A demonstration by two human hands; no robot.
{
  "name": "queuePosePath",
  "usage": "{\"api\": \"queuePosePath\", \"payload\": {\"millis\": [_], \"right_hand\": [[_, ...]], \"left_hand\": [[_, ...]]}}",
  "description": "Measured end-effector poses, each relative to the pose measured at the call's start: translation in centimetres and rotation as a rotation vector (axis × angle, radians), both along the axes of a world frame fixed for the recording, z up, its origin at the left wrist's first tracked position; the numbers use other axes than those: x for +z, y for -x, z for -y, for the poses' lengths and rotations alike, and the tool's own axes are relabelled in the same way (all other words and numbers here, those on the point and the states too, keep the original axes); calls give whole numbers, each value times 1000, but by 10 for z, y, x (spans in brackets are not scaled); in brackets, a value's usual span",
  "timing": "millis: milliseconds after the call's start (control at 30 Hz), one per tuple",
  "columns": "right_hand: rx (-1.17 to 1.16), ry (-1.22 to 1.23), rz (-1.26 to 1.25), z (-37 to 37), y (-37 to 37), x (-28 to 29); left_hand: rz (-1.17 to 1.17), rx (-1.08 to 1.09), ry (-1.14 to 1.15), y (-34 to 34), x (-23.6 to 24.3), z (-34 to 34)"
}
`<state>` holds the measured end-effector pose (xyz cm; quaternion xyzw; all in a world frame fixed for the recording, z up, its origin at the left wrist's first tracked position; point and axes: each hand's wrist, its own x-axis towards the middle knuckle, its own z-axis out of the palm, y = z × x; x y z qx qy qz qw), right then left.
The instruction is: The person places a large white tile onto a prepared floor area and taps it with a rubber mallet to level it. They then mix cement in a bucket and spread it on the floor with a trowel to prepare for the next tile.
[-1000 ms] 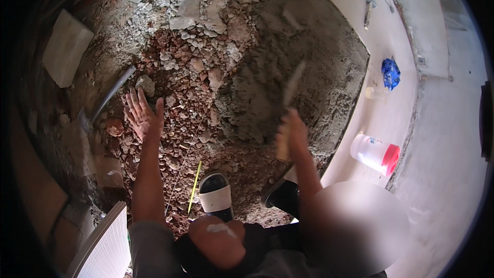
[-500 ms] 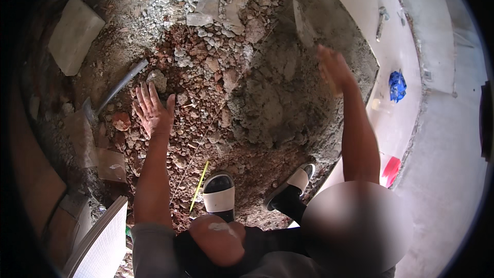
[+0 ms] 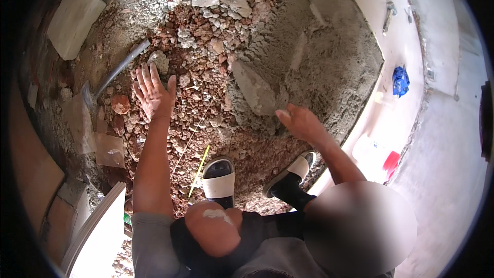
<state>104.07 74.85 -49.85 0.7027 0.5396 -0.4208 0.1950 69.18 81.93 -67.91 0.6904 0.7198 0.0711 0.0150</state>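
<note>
My left hand (image 3: 155,96) lies palm down on reddish rubble (image 3: 206,36), fingers stretched and slightly apart, with nothing in it. Just beyond its fingertips sits a pale stone (image 3: 159,62). Wet grey mortar (image 3: 334,62) covers the ground on the right, smoothed in places and ridged in others. Over the mortar's near left part, my right hand (image 3: 304,125) is closed around the handle of a trowel. The trowel blade (image 3: 252,86) points away to the left, flat and coated with mortar; the fingers mostly hide the handle.
A metal pipe (image 3: 122,69) and a pale slab (image 3: 75,19) lie at left. A thin string (image 3: 192,135) crosses the rubble near a yellow stick (image 3: 198,171). Tiles (image 3: 100,234) stand lower left. A hammer (image 3: 388,18) and blue plastic bag (image 3: 400,81) rest on the pale right-hand surface.
My right hand has swept the trowel from the far right of the mortar toward me and left. My left hand stays planted on the rubble.
</note>
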Motion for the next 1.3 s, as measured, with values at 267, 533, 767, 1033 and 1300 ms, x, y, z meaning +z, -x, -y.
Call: {"api": "queuePosePath", "payload": {"millis": [267,533,767,1033,1300], "right_hand": [[-171,-83,33,-14,-8,40],[36,-140,-42,8,-1,-1],[282,-81,59,65,-61,53],[31,-230,196,37,-152,78],[-413,-230,-122,-141,-217,12]], "left_hand": [[36,1,-2,1,-4,3],[115,-14,158,-3,26,6],[67,-274,664,-53,91,82],[298,-21,427,-34,101,111],[302,92,218,48,124,212]]}}
